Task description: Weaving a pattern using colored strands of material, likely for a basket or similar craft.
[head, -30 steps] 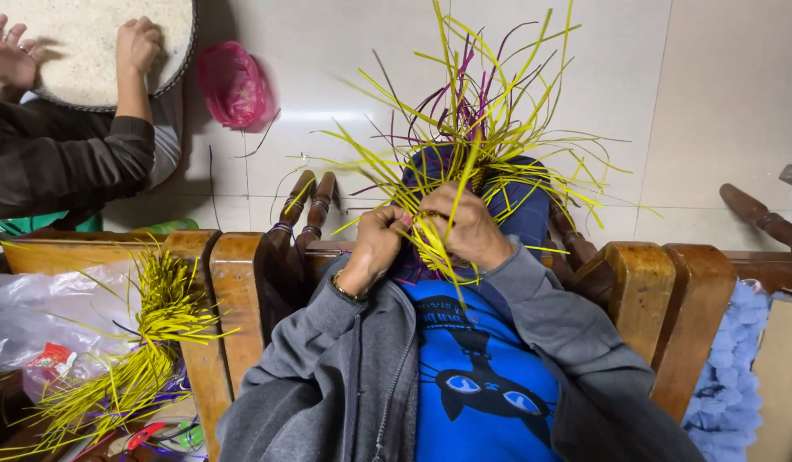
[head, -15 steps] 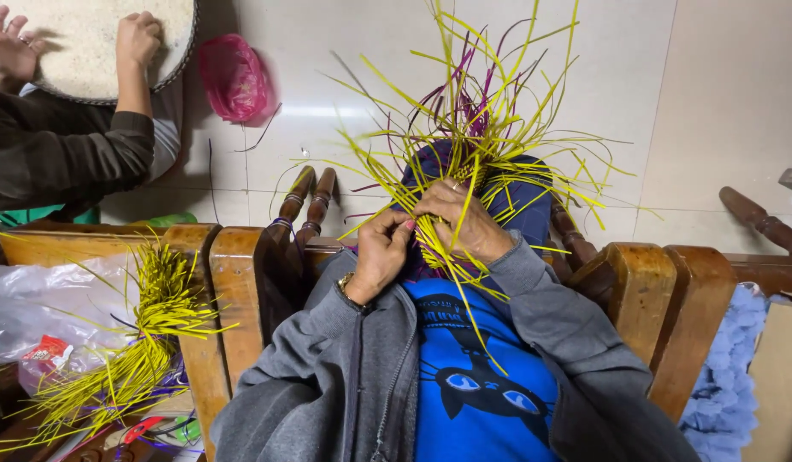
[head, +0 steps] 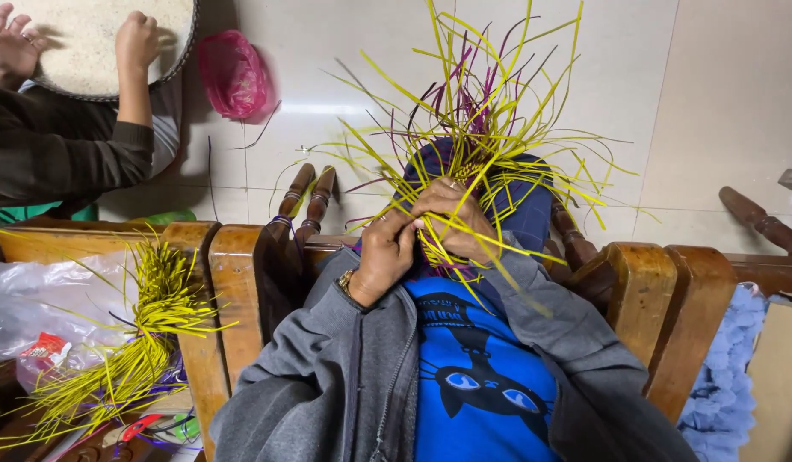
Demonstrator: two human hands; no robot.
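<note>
A woven piece of yellow and purple strips sits in front of my chest, its loose ends fanning up and outward. My left hand pinches strips at its lower edge. My right hand is closed over the woven middle, with yellow strips running between its fingers. Both hands touch each other over my lap. I wear a grey jacket over a blue shirt.
A bundle of yellow strips lies at lower left beside a clear plastic bag. Wooden chair arms flank me. Another person's hands work in a round tray of rice at top left. A pink bag lies on the tiled floor.
My hands have shifted slightly on the weave, and the loose strip ends have swayed. The other person's hands moved a little over the rice.
</note>
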